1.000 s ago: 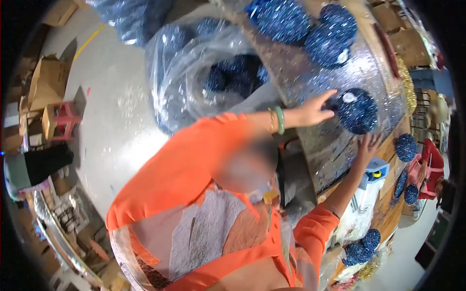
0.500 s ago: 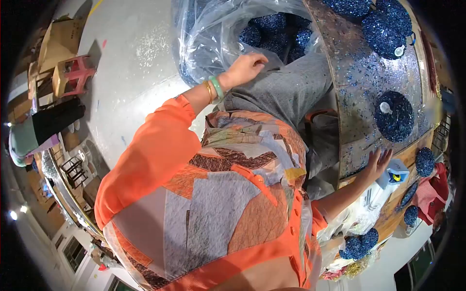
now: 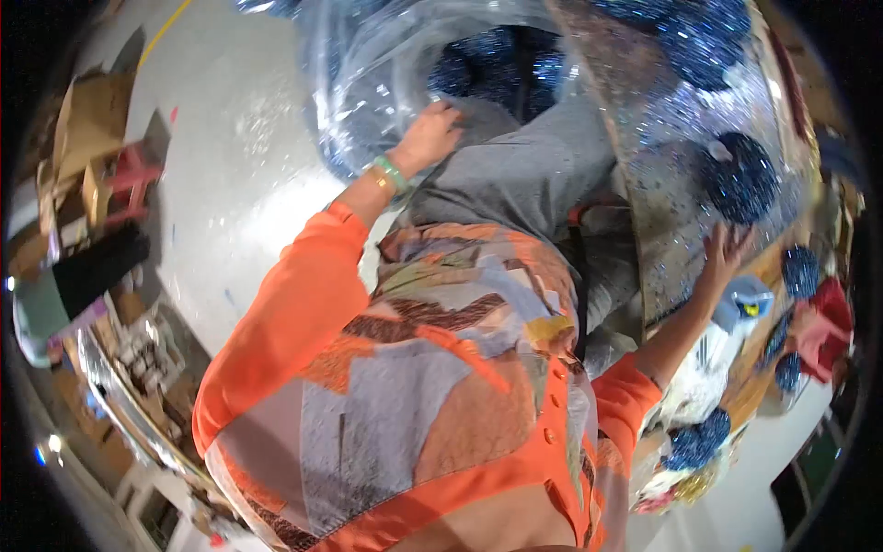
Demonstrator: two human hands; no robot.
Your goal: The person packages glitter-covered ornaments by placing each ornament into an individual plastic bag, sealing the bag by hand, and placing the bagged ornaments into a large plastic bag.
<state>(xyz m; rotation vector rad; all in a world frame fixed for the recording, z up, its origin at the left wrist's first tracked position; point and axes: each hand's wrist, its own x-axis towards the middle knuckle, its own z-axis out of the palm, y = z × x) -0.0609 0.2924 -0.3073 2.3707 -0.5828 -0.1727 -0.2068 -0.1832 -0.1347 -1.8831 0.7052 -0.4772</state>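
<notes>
My left hand (image 3: 429,138), with a green bangle at its wrist, has its fingers closed on the rim of a large clear plastic bag (image 3: 368,83). Dark blue tinsel balls (image 3: 492,64) lie inside the bag's opening. On the right, my right hand (image 3: 727,248) has its fingers spread at the lower edge of a round blue tinsel ball (image 3: 741,179), which lies on the table (image 3: 658,193) and bears a white round tag. Its fingertips are at or just touching the ball. More blue tinsel balls (image 3: 708,41) sit at the table's far end.
A light-blue container (image 3: 743,302) stands beside white plastic wrapping (image 3: 694,373). Further blue tinsel balls (image 3: 696,440) lie lower right. A red stool (image 3: 133,184) and a cardboard box (image 3: 92,124) are on the floor at left. Another person (image 3: 69,294) is at far left.
My left hand has left the table's ball and come to the bag's rim, its fingers closing. My right hand stays by the ball with fingers spread. The view has shifted.
</notes>
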